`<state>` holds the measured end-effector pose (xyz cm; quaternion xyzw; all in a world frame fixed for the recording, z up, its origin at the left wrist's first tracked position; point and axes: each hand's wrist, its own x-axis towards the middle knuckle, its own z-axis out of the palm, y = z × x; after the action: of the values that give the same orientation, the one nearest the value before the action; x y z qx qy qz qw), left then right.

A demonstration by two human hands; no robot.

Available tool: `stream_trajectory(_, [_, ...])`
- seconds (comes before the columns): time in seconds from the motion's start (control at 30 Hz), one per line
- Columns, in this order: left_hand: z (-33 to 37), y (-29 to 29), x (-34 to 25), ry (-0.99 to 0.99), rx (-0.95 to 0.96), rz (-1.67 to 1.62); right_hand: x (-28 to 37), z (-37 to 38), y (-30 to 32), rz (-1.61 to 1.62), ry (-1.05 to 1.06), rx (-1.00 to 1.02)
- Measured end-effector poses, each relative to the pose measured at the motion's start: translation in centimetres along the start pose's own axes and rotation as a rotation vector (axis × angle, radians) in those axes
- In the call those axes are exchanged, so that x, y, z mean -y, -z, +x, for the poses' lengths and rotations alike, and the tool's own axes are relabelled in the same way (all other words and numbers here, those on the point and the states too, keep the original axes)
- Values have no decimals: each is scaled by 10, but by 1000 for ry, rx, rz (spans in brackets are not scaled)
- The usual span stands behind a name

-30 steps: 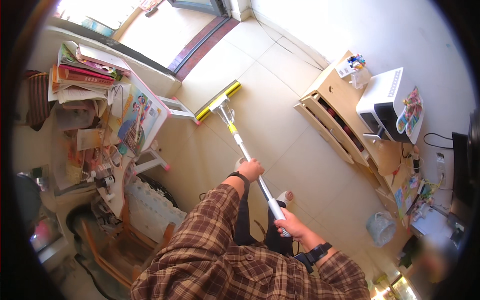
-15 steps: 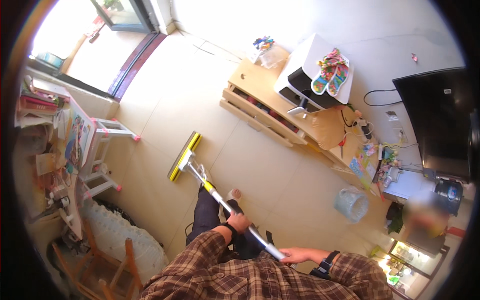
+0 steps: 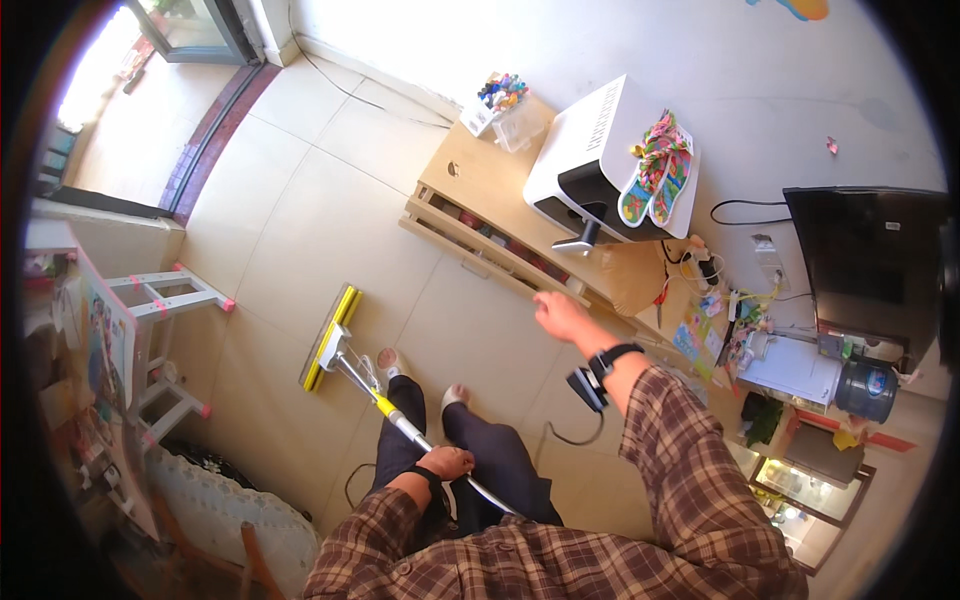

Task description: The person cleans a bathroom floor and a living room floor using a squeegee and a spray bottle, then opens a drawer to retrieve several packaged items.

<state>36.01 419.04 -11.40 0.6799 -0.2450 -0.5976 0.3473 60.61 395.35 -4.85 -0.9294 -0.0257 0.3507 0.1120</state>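
My left hand (image 3: 445, 462) is wrapped round the silver shaft of a mop (image 3: 404, 424). The mop's flat grey and yellow head (image 3: 331, 338) rests on the tiled floor, ahead and to the left of my feet. The shaft's upper end runs back towards my waist. My right hand (image 3: 563, 316) is off the mop and stretched forward, beside the front of a light wooden cabinet (image 3: 437, 178). Its fingers are slightly bent and apart, with nothing seen in them. Whether it touches the cabinet's pulled-out drawer (image 3: 470, 240) I cannot tell.
A white and black machine (image 3: 583, 160) with colourful slippers (image 3: 655, 175) on it stands on the cabinet. At the left is a white step stool (image 3: 180, 300) with pink feet. A dark screen (image 3: 870, 270) hangs at right, near a blue water bottle (image 3: 865, 390).
My right hand has let go of the shaft's upper end and moved forward to the cabinet. My left hand keeps its grip. In the picture, mop and cabinet have shifted left.
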Motion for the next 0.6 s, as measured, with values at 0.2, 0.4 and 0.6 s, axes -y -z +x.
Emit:
stream_trajectory(0.2, [27,-8,29,-16,-169,-44,-5,102,-32,-71,-128,-26])
stream_trajectory(0.4, [64,19,25,99,-292,-79,-65,185,-81,-59,-102,35])
stream_trajectory(0.6, [76,2,34,-2,-588,-114,-58,185,-108,-47,-38,-192])
